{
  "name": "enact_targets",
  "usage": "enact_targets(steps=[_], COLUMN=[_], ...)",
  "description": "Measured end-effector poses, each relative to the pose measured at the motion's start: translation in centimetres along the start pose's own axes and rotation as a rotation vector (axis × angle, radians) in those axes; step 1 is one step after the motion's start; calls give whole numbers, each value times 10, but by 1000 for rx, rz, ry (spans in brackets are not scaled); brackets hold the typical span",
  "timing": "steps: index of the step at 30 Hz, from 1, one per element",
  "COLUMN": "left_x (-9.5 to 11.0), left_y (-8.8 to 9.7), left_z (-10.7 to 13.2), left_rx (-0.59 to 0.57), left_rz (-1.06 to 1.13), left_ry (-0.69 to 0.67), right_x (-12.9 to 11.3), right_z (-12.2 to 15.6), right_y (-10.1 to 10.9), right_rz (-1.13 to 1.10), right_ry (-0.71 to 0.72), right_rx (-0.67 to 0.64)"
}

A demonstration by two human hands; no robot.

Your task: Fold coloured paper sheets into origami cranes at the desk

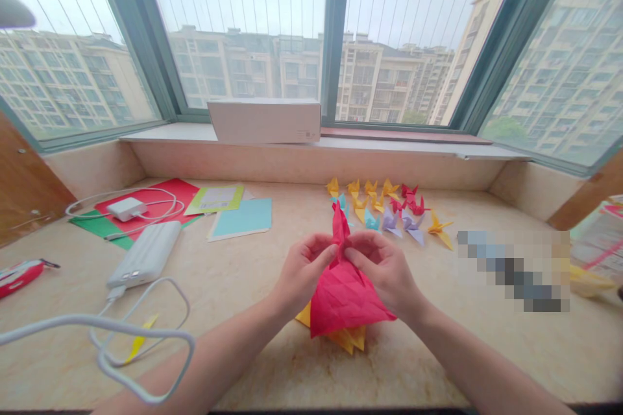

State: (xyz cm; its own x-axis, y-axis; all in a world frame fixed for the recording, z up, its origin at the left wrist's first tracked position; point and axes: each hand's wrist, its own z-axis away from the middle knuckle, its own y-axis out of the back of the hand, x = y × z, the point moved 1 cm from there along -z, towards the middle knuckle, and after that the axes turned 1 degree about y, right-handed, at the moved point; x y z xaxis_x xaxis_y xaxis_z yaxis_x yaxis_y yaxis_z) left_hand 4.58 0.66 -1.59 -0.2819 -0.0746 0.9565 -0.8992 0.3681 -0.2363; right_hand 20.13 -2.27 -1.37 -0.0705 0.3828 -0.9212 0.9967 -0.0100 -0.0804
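Note:
My left hand [302, 270] and my right hand [384, 269] both pinch a partly folded red paper piece [343, 292] held above the stone sill. Its narrow tip [339, 217] points up between my fingers, and its wide part hangs down toward me. Under it lies folded yellow paper [346, 338] on the sill. Just beyond my hands stands a group of several small folded paper cranes [389, 211] in yellow, red, blue and purple.
Coloured paper sheets [242, 217] lie at the left with a white charger [126, 209] on red paper. A white power bank [146, 254] and its looping cable [141, 331] are near left. A white box [265, 120] sits on the window ledge. A red object [19, 274] lies far left.

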Motion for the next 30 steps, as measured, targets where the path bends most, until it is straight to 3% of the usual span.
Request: enact_targets(steps=[5, 8, 11, 17, 24, 30], left_x=[4, 8, 6, 2, 3, 3], left_y=[-1, 0, 1, 2, 1, 3], left_z=[3, 5, 4, 1, 3, 2], left_rx=[104, 96, 47, 79, 122, 66], left_rz=[-112, -215, -249, -254, -316, -261], left_ry=[-86, -136, -162, -170, -123, -103], right_x=[-1, 0, 1, 3, 2, 4], right_z=[2, 3, 3, 3, 7, 10], right_y=[3, 4, 4, 5, 3, 2], right_rz=[372, 480, 489, 475, 526, 542], right_ry=[281, 346, 333, 236, 316, 323], right_rx=[23, 8, 16, 61, 38, 55])
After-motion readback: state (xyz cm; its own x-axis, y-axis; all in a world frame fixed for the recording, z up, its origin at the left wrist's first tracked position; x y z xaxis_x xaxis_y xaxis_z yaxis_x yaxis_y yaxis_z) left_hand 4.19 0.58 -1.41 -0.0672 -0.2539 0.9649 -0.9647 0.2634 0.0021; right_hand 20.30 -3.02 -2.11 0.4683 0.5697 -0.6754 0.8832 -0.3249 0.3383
